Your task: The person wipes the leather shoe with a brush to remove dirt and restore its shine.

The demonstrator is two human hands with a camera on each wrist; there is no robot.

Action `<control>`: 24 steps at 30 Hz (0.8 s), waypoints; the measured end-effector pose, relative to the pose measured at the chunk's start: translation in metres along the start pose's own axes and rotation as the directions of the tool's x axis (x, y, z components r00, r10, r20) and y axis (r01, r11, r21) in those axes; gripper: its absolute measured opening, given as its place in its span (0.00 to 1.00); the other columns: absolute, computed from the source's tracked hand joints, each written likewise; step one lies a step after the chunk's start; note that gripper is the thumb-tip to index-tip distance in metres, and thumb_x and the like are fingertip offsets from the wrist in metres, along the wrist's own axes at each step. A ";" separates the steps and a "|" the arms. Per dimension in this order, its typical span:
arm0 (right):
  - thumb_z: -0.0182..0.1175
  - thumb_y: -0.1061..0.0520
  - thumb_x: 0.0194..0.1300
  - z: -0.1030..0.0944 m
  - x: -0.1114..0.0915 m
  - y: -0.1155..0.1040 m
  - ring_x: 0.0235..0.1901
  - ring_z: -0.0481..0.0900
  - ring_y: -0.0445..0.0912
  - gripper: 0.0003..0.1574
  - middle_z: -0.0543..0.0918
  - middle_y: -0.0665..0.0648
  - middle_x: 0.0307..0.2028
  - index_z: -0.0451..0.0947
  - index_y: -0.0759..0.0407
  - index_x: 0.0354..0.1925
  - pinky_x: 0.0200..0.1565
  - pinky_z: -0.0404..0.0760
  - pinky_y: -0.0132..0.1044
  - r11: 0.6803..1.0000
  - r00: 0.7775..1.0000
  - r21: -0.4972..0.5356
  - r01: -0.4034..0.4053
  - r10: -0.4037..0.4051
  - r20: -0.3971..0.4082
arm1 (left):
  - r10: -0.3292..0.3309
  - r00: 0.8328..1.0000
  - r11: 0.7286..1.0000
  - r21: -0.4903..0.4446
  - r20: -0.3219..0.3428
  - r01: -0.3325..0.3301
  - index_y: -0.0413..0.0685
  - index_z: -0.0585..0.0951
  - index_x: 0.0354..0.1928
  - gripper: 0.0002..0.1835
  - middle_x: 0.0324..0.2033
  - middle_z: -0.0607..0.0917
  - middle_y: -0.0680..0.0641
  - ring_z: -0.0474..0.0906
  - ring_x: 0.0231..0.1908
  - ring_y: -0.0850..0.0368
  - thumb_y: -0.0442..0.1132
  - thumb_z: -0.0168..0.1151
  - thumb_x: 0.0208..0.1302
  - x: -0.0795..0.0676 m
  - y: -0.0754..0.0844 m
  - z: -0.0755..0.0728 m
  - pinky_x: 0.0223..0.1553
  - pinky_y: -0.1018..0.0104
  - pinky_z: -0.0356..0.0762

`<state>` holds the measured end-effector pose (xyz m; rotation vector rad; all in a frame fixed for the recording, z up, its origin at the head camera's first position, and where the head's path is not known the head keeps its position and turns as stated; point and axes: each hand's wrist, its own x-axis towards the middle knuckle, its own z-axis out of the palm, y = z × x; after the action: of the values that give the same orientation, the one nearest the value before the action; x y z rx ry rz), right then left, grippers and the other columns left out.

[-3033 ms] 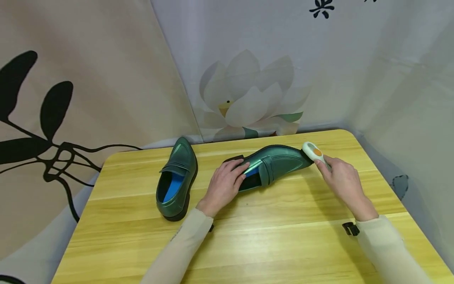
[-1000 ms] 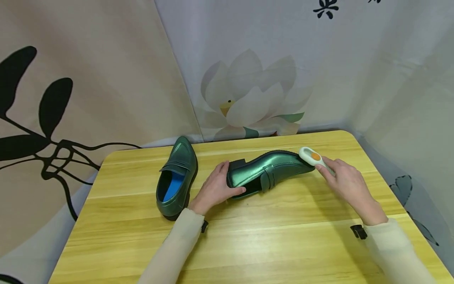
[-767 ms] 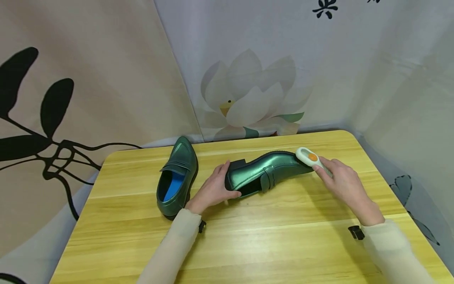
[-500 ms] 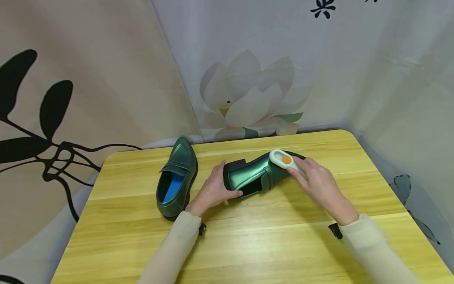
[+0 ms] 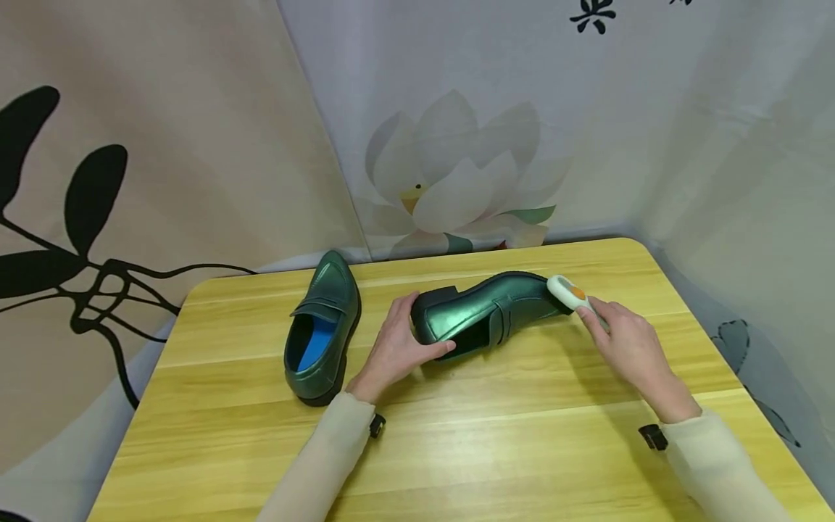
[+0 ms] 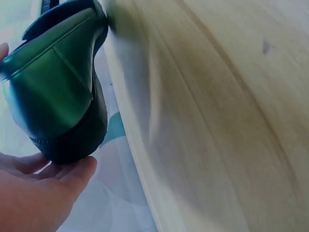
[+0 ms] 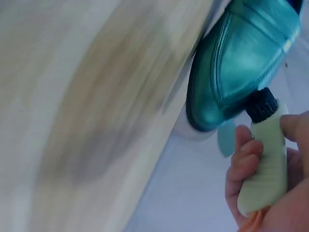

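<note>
A dark green loafer [image 5: 476, 312] is tilted on its side, its toe pointing right. My left hand [image 5: 396, 354] grips it by the heel, with the thumb at the shoe's opening; the left wrist view shows fingers under the heel [image 6: 67, 145]. In my right hand [image 5: 629, 351] is a small shoe brush [image 5: 566, 291] with a white handle and an orange button. Its black bristles [image 7: 262, 105] touch the upper near the toe in the right wrist view. The matching loafer [image 5: 324, 326], with a blue insole, stands upright to the left.
Both shoes are on a light wooden table [image 5: 489, 449] with rounded far corners. A printed cloth curtain [image 5: 457, 130] hangs behind the table's far edge and along its sides.
My left hand has shifted from the shoe's opening to its heel. The brush moved left onto the middle of the upper half a second ago, and is now back at the toe.
</note>
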<state>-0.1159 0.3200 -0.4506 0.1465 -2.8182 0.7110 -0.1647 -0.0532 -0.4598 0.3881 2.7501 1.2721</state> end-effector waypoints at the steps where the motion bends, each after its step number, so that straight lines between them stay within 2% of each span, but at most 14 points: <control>1: 0.48 0.45 0.83 -0.002 -0.001 0.006 0.22 0.69 0.47 0.33 0.83 0.63 0.34 0.74 0.73 0.65 0.24 0.66 0.40 0.999 1.000 0.023 -0.027 0.026 0.007 | 0.000 1.000 1.000 0.001 0.000 0.000 0.43 0.59 0.79 0.61 0.74 0.64 0.40 0.65 0.72 0.41 0.60 0.81 0.50 0.000 0.000 0.000 0.70 0.43 0.66; 3: 0.45 0.44 0.84 -0.007 -0.001 0.017 0.22 0.69 0.48 0.34 0.85 0.66 0.37 0.74 0.73 0.65 0.25 0.67 0.41 0.997 0.998 0.052 -0.061 0.060 0.018 | 0.002 1.000 1.000 0.010 0.004 -0.002 0.44 0.59 0.79 0.60 0.74 0.64 0.41 0.65 0.72 0.41 0.60 0.81 0.50 -0.001 0.000 0.000 0.69 0.44 0.66; 6: 0.44 0.44 0.85 -0.014 -0.002 0.031 0.27 0.74 0.52 0.34 0.84 0.70 0.46 0.72 0.73 0.66 0.28 0.70 0.45 0.996 0.995 0.031 -0.082 0.081 0.058 | 0.007 1.000 1.000 0.026 0.015 -0.007 0.44 0.59 0.80 0.60 0.74 0.64 0.41 0.66 0.71 0.41 0.59 0.81 0.50 -0.002 -0.003 0.001 0.69 0.44 0.66; 11: 0.44 0.46 0.85 -0.016 0.003 0.040 0.40 0.77 0.61 0.36 0.78 0.75 0.55 0.66 0.77 0.70 0.40 0.73 0.57 0.999 0.991 -0.010 -0.042 0.042 0.129 | 0.007 0.999 0.999 0.042 0.044 -0.008 0.46 0.57 0.80 0.60 0.76 0.62 0.41 0.65 0.72 0.40 0.57 0.81 0.51 -0.002 -0.006 -0.001 0.68 0.42 0.67; 15: 0.46 0.50 0.85 -0.010 0.017 0.025 0.36 0.74 0.57 0.32 0.80 0.70 0.49 0.68 0.76 0.70 0.38 0.71 0.53 0.999 0.994 -0.014 0.048 -0.046 0.100 | 0.001 0.998 0.998 0.063 0.067 -0.005 0.45 0.56 0.81 0.60 0.76 0.61 0.40 0.65 0.72 0.39 0.56 0.81 0.52 -0.002 -0.007 -0.003 0.68 0.41 0.67; 20: 0.52 0.53 0.82 0.003 0.039 -0.014 0.34 0.74 0.54 0.28 0.80 0.63 0.43 0.71 0.69 0.70 0.38 0.74 0.51 0.983 0.982 -0.010 0.181 -0.181 0.055 | 0.005 0.997 0.997 0.074 0.079 -0.010 0.43 0.56 0.81 0.61 0.77 0.60 0.39 0.64 0.72 0.38 0.55 0.81 0.53 -0.002 -0.007 -0.005 0.68 0.41 0.67; 24: 0.55 0.51 0.80 0.008 0.046 -0.031 0.37 0.77 0.55 0.28 0.81 0.62 0.44 0.73 0.65 0.70 0.39 0.77 0.53 0.975 0.974 -0.027 0.219 -0.217 0.059 | -0.013 0.996 0.996 0.086 0.087 0.005 0.44 0.56 0.81 0.61 0.77 0.59 0.39 0.64 0.73 0.38 0.56 0.81 0.52 -0.002 -0.008 -0.005 0.69 0.41 0.66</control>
<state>-0.1572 0.2867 -0.4319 0.4683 -2.8054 0.6178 -0.1647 -0.0626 -0.4621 0.4270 2.7360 1.1095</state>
